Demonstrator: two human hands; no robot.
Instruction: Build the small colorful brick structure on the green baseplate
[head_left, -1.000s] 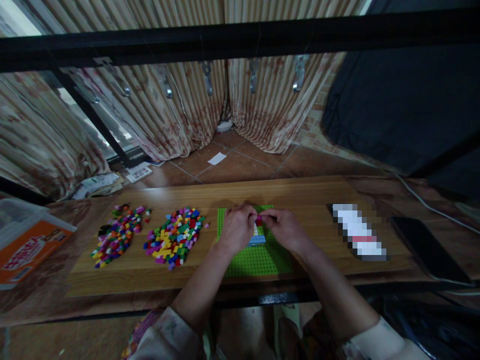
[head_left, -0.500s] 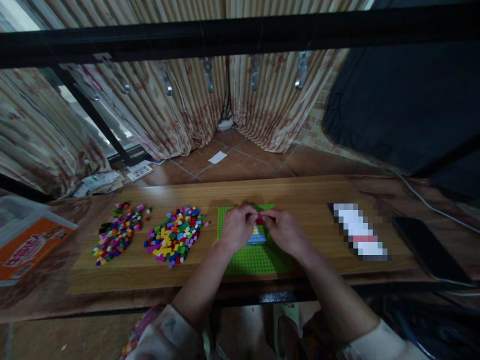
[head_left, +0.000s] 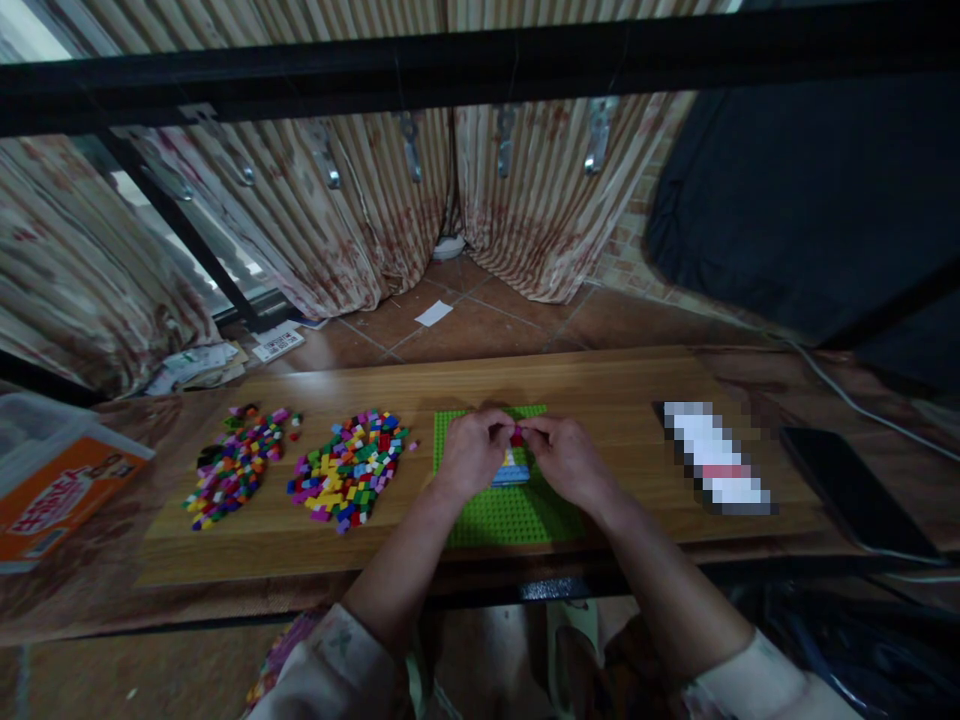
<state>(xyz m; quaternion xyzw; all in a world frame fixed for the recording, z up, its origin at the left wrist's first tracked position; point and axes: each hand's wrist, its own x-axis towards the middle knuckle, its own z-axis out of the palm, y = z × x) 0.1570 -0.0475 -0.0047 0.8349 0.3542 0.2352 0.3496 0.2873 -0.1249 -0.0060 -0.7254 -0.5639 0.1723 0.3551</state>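
A green studded baseplate [head_left: 495,520] lies on the wooden board. On it stands a small build of toy bricks, with light blue bricks [head_left: 511,475] at its near side and a bit of white and yellow behind them. At the far end of this build is a pinkish-red brick [head_left: 517,436]. My left hand [head_left: 475,452] is closed, thumb and finger pinching that brick from the left. From the right, the fingertips of my right hand [head_left: 564,455] press on the same brick, also closed. My fingers cover part of the build.
Two heaps of loose bricks lie left of the baseplate: a mixed heap [head_left: 349,470] nearer and another heap [head_left: 240,465] farther left. An orange-labelled plastic box [head_left: 67,490] stands at far left. To the right are a blurred-out object [head_left: 712,455] and a black phone [head_left: 855,490]. A dark bar [head_left: 480,65] crosses above.
Both hands stay at the pinkish-red brick, with only slight finger movement. The whole view has shifted a little.
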